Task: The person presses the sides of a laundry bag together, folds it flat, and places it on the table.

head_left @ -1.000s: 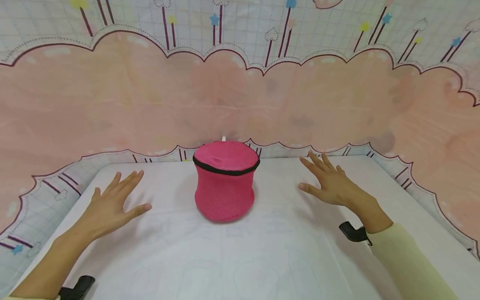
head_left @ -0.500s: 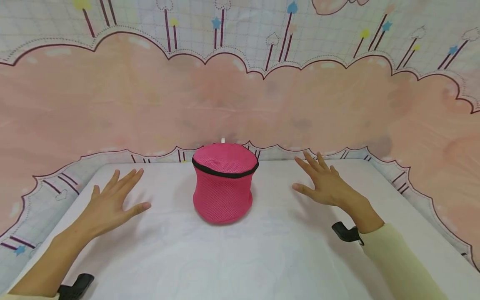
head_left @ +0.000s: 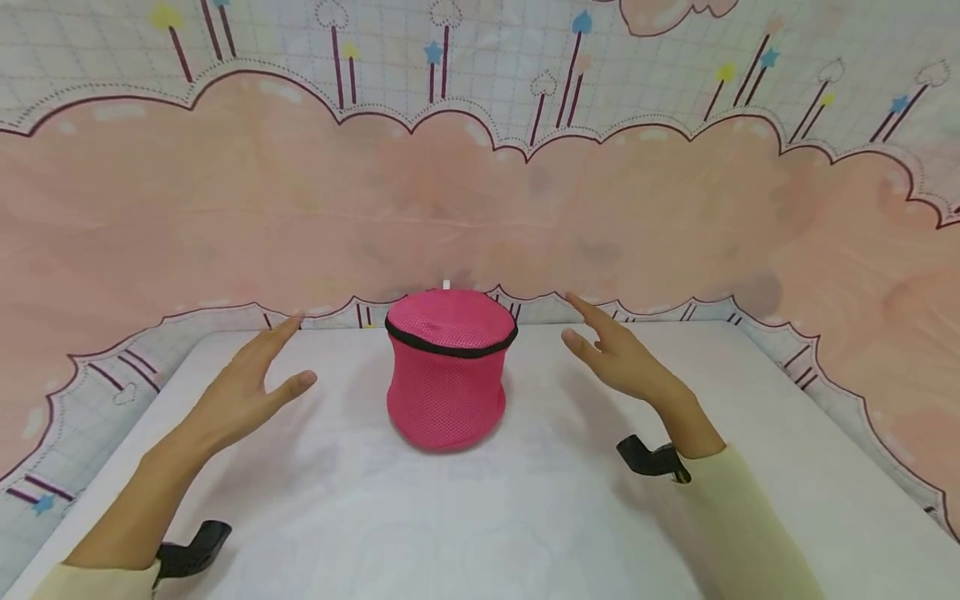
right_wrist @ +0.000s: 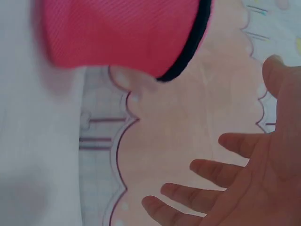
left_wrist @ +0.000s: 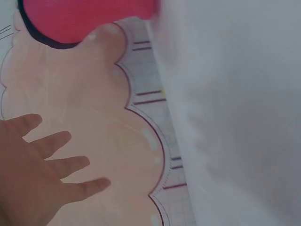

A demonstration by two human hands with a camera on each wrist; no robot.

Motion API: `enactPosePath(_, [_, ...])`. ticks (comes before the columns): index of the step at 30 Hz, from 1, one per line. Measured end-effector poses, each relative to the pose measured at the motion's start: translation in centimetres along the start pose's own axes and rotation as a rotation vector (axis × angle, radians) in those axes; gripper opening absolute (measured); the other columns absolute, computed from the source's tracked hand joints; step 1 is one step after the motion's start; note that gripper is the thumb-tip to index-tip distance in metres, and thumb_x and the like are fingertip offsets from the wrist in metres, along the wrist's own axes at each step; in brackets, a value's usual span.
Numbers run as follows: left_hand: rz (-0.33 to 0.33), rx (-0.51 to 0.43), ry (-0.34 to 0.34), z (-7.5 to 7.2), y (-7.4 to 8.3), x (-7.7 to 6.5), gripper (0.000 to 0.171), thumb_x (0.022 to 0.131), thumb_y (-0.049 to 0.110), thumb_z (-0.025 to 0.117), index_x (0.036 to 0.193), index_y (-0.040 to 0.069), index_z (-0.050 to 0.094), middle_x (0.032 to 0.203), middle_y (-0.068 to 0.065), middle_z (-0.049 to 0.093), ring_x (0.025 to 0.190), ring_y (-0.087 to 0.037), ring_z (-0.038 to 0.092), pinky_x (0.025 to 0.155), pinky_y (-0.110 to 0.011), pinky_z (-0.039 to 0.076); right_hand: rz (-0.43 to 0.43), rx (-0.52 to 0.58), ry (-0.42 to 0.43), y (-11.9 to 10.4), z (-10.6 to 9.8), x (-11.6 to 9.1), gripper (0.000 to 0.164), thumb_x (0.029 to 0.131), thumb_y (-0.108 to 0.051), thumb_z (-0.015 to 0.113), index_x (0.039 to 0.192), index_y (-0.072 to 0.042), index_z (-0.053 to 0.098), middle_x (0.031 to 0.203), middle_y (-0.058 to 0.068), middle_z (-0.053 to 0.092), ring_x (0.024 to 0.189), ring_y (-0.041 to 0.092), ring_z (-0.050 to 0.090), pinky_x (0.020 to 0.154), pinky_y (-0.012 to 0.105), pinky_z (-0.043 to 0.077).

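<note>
A pink mesh laundry bag (head_left: 447,392), round like a drum with a black zip band below its top, stands upright at the middle of the table. To its left hovers my left hand (head_left: 240,392), fingers straight and thumb apart, touching nothing. On the other side my right hand (head_left: 626,354) is raised with straight fingers, also apart from the bag. The left wrist view shows spread fingers below part of the pink bag (left_wrist: 89,21). In the right wrist view the palm and fingers lie below the bag (right_wrist: 122,35) and its black band.
The white table (head_left: 450,525) carries the bag and the shadows of both arms. Behind it hangs a peach and white printed cloth (head_left: 465,200) with scalloped lines. A black wrist mount (head_left: 195,550) sits on the left arm, another black mount (head_left: 648,458) on the right.
Both hands have moved inward toward the bag, the right one further left and the left one slightly right. The bag has stayed in place; the view has tilted a little.
</note>
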State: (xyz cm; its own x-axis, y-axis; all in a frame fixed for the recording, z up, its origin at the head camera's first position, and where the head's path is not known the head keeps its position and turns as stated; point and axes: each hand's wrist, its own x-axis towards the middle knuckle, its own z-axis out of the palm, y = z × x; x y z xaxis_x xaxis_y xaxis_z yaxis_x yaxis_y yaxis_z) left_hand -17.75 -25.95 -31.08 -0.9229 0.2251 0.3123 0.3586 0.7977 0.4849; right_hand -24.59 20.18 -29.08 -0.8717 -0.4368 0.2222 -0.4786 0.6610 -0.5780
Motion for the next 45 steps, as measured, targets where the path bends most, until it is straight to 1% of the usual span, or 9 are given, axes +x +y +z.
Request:
enactPosePath(4, [0.024,-0.145,0.036,0.4,1.5,0.7,0.073,0.095,0.039,0.057,0.155,0.026,0.015,0.156,-0.015,0.019,0.135,-0.05,0.023,0.099,-0.07,0.022,0.074,0.123,0.007,-1.2,1.0,1.3,0.067,0.097,-0.049,0.047,0.154,-0.024,0.019,0.154,0.007,0.028,0.133,0.033,0.038,0.1,0.056,0.038])
enactPosePath(9, [0.041,-0.282,0.074,1.6,3.3,1.7,0.068,0.097,0.038,0.054,0.154,0.028,0.019,0.156,-0.008,0.022,0.134,-0.043,0.029,0.1,-0.061,0.031,0.163,0.284,-0.002,-2.4,2.1,2.5,0.068,0.096,-0.042,0.054,0.153,-0.021,0.023,0.149,0.011,0.035,0.126,0.032,0.046,0.097,0.05,0.043])
enactPosePath(17, [0.088,-0.356,0.094,3.0,4.5,2.9,0.066,0.097,0.033,0.055,0.153,0.025,0.022,0.153,-0.009,0.029,0.135,-0.037,0.032,0.101,-0.056,0.034,0.178,0.467,-0.016,-3.5,3.6,3.7,0.063,0.096,-0.034,0.057,0.15,-0.017,0.029,0.143,0.014,0.04,0.117,0.033,0.052,0.092,0.045,0.048])
enactPosePath(23, [0.048,-0.402,0.094,4.3,4.8,2.8,0.068,0.096,0.028,0.057,0.153,0.022,0.022,0.151,-0.013,0.032,0.131,-0.038,0.037,0.097,-0.056,0.039,0.244,0.597,0.01,-3.4,4.8,4.2,0.06,0.099,-0.031,0.053,0.15,-0.012,0.028,0.138,0.017,0.044,0.111,0.034,0.056,0.088,0.041,0.052])
enactPosePath(28, [0.033,-0.443,0.051,4.8,5.3,3.1,0.067,0.096,0.029,0.057,0.153,0.023,0.022,0.15,-0.011,0.033,0.13,-0.037,0.039,0.097,-0.055,0.039,0.239,0.614,0.065,-3.1,5.7,5.0,0.057,0.1,-0.03,0.05,0.149,-0.009,0.029,0.135,0.02,0.046,0.109,0.037,0.057,0.086,0.042,0.052])
enactPosePath(32, [-0.032,-0.482,0.034,4.8,6.1,3.7,0.067,0.097,0.034,0.054,0.153,0.024,0.018,0.148,-0.012,0.034,0.127,-0.035,0.042,0.096,-0.053,0.039,0.24,0.644,0.098,-3.2,5.9,5.4,0.052,0.101,-0.029,0.048,0.146,-0.008,0.033,0.13,0.02,0.05,0.103,0.034,0.06,0.084,0.042,0.053])
enactPosePath(37, [-0.12,-0.541,0.036,5.1,6.7,4.4,0.072,0.097,0.04,0.054,0.154,0.021,0.015,0.147,-0.014,0.034,0.124,-0.035,0.044,0.094,-0.051,0.043,0.248,0.675,0.089,-3.6,6.4,5.5,0.053,0.1,-0.034,0.049,0.145,-0.008,0.035,0.126,0.019,0.053,0.101,0.032,0.061,0.082,0.042,0.054])
enactPosePath(41, [-0.155,-0.586,0.001,5.7,6.8,4.9,0.076,0.095,0.042,0.056,0.154,0.019,0.014,0.147,-0.015,0.033,0.122,-0.034,0.045,0.092,-0.047,0.046,0.264,0.645,0.072,-3.5,6.8,5.3,0.053,0.101,-0.033,0.048,0.146,-0.008,0.033,0.126,0.019,0.053,0.102,0.033,0.06,0.083,0.042,0.054])
enactPosePath(45, [-0.178,-0.606,0.011,5.9,6.9,4.9,0.075,0.095,0.044,0.055,0.154,0.02,0.015,0.146,-0.016,0.034,0.119,-0.033,0.046,0.089,-0.044,0.046,0.235,0.631,0.072,-3.9,7.0,5.5,0.053,0.101,-0.032,0.048,0.146,-0.008,0.034,0.124,0.019,0.055,0.101,0.031,0.06,0.083,0.042,0.054])
